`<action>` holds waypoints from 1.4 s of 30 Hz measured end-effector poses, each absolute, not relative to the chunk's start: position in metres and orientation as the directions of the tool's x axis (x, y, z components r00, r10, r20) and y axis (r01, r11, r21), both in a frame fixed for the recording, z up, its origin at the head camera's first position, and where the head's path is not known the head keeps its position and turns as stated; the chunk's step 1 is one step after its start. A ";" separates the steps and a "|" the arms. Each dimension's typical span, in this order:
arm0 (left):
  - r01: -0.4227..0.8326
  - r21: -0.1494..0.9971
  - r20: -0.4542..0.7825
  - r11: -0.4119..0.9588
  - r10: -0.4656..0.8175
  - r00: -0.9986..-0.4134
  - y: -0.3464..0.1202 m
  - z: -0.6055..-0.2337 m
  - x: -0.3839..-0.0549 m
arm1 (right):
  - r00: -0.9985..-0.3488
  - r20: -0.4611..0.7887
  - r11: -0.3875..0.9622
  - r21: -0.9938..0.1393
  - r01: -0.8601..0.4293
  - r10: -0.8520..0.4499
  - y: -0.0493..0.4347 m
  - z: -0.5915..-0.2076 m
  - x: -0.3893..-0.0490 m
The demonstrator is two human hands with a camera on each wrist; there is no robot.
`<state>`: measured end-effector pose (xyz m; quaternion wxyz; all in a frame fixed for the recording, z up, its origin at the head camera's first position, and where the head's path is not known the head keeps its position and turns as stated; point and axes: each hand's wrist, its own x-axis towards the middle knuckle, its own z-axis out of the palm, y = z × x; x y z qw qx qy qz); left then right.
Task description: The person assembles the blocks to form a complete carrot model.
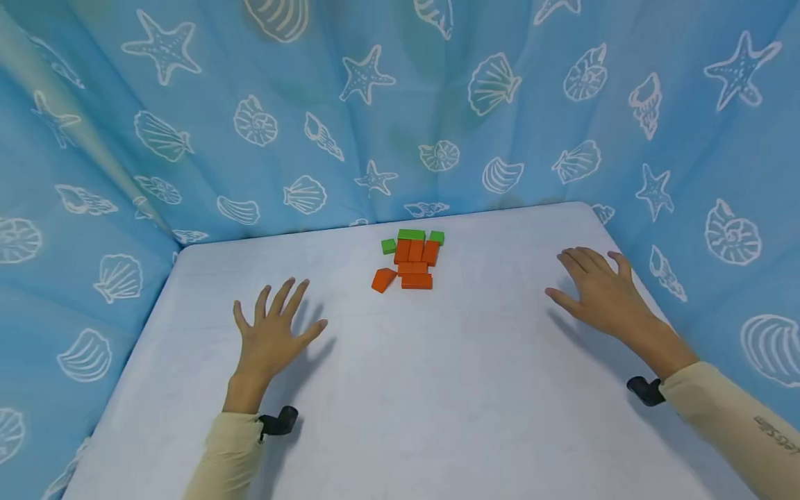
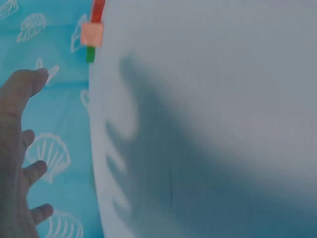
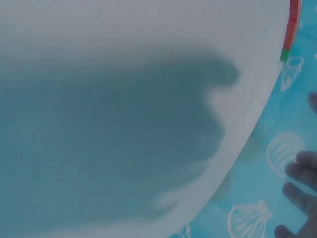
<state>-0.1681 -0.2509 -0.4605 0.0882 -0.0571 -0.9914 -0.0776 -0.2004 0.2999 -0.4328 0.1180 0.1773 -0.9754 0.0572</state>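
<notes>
Both hands hover over the white table with fingers spread, holding nothing. On the left side, the left hand point(image 1: 269, 344) casts a shadow on the cloth; its thumb points toward the middle. The right hand point(image 1: 600, 295) hangs near the table's right edge, its thumb turned inward. Between them, toward the back, lies a group of orange blocks point(image 1: 415, 269) and green blocks point(image 1: 412, 235) set close together. One orange block with a slanted corner point(image 1: 384, 280) lies angled at the group's left. In the left wrist view, an orange block point(image 2: 92, 34) shows at the table's far edge.
A white cloth point(image 1: 437, 389) covers the table. Blue curtains point(image 1: 400, 125) printed with white shells and starfish stand close behind its back edge and along both sides. A small black wrist camera point(image 1: 279, 421) sticks out from the left sleeve, another point(image 1: 646, 391) from the right.
</notes>
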 end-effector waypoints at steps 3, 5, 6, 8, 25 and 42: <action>0.164 0.185 0.242 0.969 0.117 -0.963 -0.230 -0.462 -0.178 | -0.895 0.283 0.920 -0.089 -0.381 -0.344 0.284 -0.436 -0.205; 0.187 0.222 0.275 0.957 0.123 -0.954 -0.213 -0.465 -0.182 | -0.897 0.280 0.918 -0.103 -0.384 -0.344 0.274 -0.438 -0.209; 0.193 0.240 0.289 0.951 0.120 -0.950 -0.205 -0.468 -0.184 | -0.898 0.276 0.916 -0.114 -0.385 -0.343 0.269 -0.440 -0.211; 0.194 0.268 0.312 0.944 0.105 -0.944 -0.187 -0.471 -0.188 | -0.907 0.258 0.917 -0.137 -0.376 -0.333 0.260 -0.443 -0.215; 0.140 0.520 0.259 0.843 0.000 -0.966 -0.067 -0.490 -0.212 | -0.941 0.177 0.894 -0.301 -0.332 -0.290 0.191 -0.463 -0.264; 0.009 0.420 0.316 0.907 -0.136 -0.939 -0.042 -0.511 -0.229 | -0.949 0.154 0.860 -0.402 -0.314 -0.274 0.149 -0.467 -0.302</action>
